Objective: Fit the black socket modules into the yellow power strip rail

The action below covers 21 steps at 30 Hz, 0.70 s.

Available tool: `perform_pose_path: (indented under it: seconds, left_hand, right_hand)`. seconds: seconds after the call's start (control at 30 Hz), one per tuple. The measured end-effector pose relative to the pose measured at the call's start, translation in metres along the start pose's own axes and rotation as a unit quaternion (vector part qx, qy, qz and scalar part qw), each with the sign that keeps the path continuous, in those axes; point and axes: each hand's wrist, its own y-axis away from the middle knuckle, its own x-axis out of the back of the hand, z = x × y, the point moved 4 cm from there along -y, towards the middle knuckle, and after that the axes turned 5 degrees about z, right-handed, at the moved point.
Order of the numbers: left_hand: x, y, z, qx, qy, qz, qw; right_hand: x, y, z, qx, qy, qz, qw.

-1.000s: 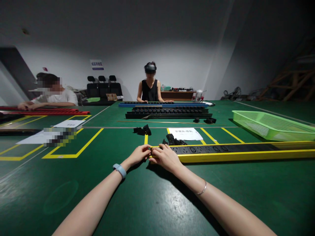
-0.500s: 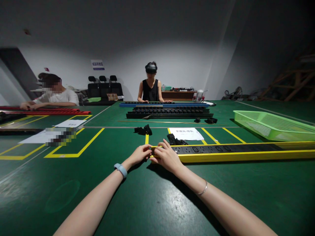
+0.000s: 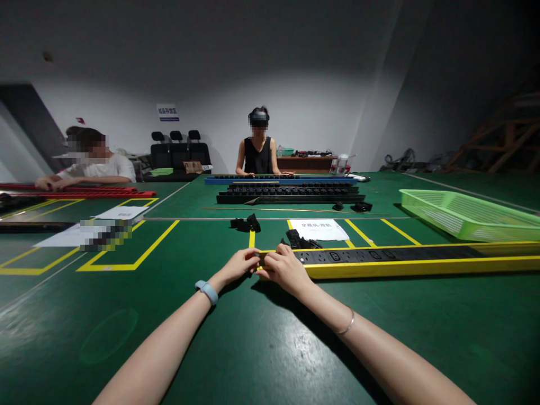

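Observation:
A long yellow rail (image 3: 413,266) holding black socket modules (image 3: 358,255) lies across the green table, running off to the right. Both hands meet at its left end. My left hand (image 3: 237,265) pinches the end of the rail with curled fingers. My right hand (image 3: 283,269) rests on top of the rail's end, fingers bent down over the first black module. Loose black parts (image 3: 300,241) lie just behind the rail.
A green mesh basket (image 3: 464,216) sits at the right. A white paper sheet (image 3: 317,229) and small black pieces (image 3: 246,224) lie beyond the rail. A person in black (image 3: 258,151) works at black and blue strips (image 3: 291,192). Another person (image 3: 90,163) leans at the left by red rails.
My right hand's fingers lifted slightly half a second ago and have now pressed back down on the rail's end. The left hand has stayed put.

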Motion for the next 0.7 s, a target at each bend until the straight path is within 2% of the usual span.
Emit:
perform_pose_path:
  seconds: [0.3, 0.53, 0.7]
  left_hand:
    - [-0.002, 0.000, 0.002, 0.010, -0.026, 0.001, 1.000]
    - [-0.002, 0.000, 0.002, 0.007, -0.017, 0.004, 1.000]
    - [-0.002, -0.001, 0.000, 0.018, -0.012, 0.013, 1.000]
  right_hand:
    - [-0.001, 0.005, 0.005, -0.013, 0.020, 0.018, 1.000]
    - [-0.002, 0.009, 0.004, 0.014, 0.049, 0.007, 0.999]
    - [0.004, 0.015, 0.006, 0.005, 0.008, 0.023, 1.000]
